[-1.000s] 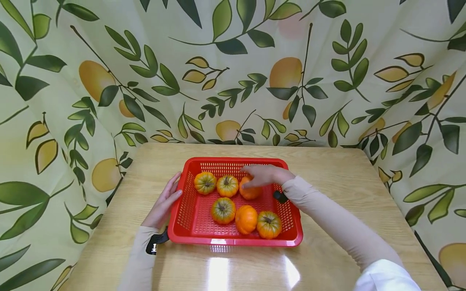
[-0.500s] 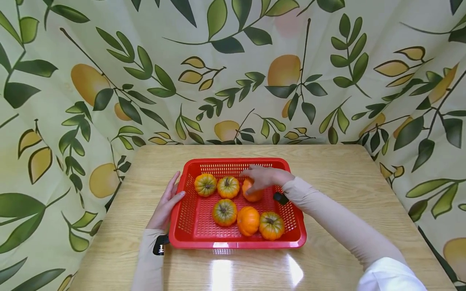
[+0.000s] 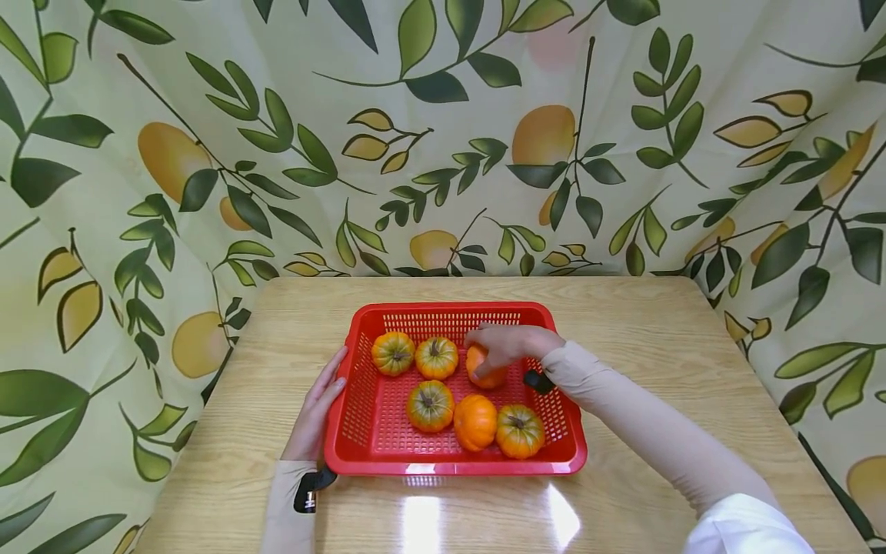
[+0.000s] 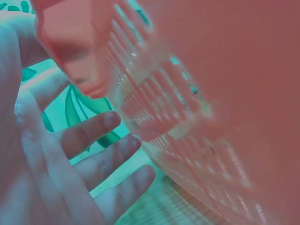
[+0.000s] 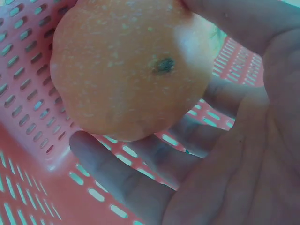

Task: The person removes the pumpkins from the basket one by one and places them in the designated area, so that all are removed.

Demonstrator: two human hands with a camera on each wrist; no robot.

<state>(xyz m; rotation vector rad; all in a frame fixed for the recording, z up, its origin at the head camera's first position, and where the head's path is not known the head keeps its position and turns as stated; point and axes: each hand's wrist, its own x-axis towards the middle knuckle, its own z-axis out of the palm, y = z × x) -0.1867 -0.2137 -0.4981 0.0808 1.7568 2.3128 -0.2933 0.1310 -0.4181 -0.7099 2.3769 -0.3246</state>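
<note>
A red plastic basket [image 3: 457, 466] with slotted walls holds several small orange pumpkins. My right hand [image 3: 508, 344] reaches in at the back right and grips a plain orange pumpkin [image 3: 486, 372]. In the right wrist view, the thumb lies against that pumpkin [image 5: 126, 70], and the fingers curve around its other side; its underside with a small dark spot shows. My left hand [image 3: 314, 412] rests beside the basket's left wall, fingers extended. In the left wrist view, its fingertips [image 4: 131, 140] are at the outer slotted wall, below the rim [image 4: 70, 51].
Two striped pumpkins, a left one [image 3: 393, 354] and a middle one [image 3: 436, 358], sit in the back row. In front are another striped pumpkin [image 3: 430, 406], an orange one [image 3: 475, 422] and a green-ribbed one [image 3: 520, 432]. Beneath is a wooden table [image 3: 637, 338], with a leaf-patterned cloth [image 3: 471, 115] behind.
My right hand has settled slightly lower around the back-right pumpkin, which has shifted a little to the right. My left hand has slid slightly toward me along the basket's side. The view shifted slightly.
</note>
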